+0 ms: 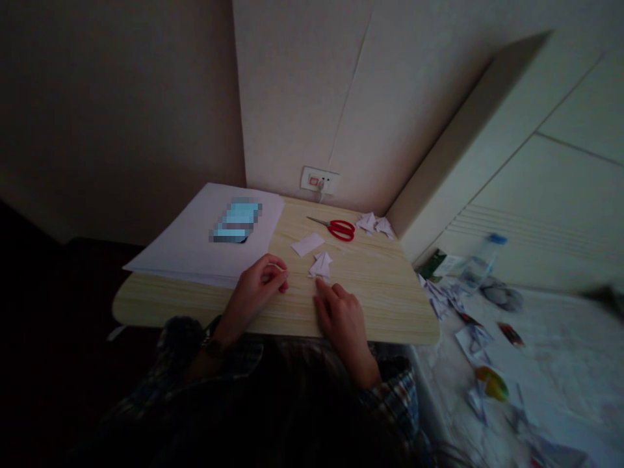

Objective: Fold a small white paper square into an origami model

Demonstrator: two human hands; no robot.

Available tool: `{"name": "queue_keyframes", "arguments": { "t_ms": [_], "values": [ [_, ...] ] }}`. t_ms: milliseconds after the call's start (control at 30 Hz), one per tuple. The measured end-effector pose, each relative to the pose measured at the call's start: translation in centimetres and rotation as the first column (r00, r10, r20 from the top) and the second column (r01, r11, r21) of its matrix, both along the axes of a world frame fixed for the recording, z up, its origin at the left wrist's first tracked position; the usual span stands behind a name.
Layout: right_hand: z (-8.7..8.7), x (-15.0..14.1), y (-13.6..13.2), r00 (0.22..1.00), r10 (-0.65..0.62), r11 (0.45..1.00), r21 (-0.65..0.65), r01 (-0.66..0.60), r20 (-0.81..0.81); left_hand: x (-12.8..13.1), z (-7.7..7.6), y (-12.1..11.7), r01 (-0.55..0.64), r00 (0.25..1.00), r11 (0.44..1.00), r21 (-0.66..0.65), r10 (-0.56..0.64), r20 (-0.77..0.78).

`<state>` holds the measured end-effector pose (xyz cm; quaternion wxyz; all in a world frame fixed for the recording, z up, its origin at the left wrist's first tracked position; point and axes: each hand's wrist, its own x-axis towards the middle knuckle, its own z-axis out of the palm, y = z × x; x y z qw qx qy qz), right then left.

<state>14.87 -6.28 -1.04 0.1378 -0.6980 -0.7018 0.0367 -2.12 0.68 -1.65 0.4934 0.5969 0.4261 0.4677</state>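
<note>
A small folded white paper frog (320, 265) lies on the wooden tabletop. My right hand (341, 315) rests behind it, with the index finger stretched out to the frog's near edge and the other fingers bent. It grips nothing. To the left, my left hand (258, 286) hovers at the table near the paper sheets, its fingers curled in toward the thumb, with nothing visible in them. A small white paper rectangle (308, 244) lies just beyond the frog. Scissors with red handles (341, 229) lie farther back, their blades pointing left.
Large white sheets (195, 227) cover the table's left side, with a blurred-out phone (237, 221) on them. More folded papers (368, 223) sit at the back right. A wall socket (319, 181) holds a plug. On the bed at right are a bottle (482, 263) and scattered papers.
</note>
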Motion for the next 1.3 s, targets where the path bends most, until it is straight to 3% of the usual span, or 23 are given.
{"name": "queue_keyframes", "arguments": {
  "t_ms": [733,967,1300],
  "values": [
    [0.2,-0.6,0.5,0.998,-0.05,0.998,-0.034,0.051,0.039,0.1,0.2,0.0,0.014,0.999,1.0,-0.002,-0.014,-0.034],
    [1.0,-1.0,1.6,0.986,-0.109,0.985,-0.117,0.124,0.124,0.1,0.4,-0.2,0.01,0.998,1.0,-0.002,-0.01,-0.059],
    [1.5,-1.1,2.5,0.977,-0.131,0.978,-0.139,0.155,0.17,0.1,0.5,-0.2,0.011,0.999,1.0,-0.009,-0.012,-0.053]
  ]
}}
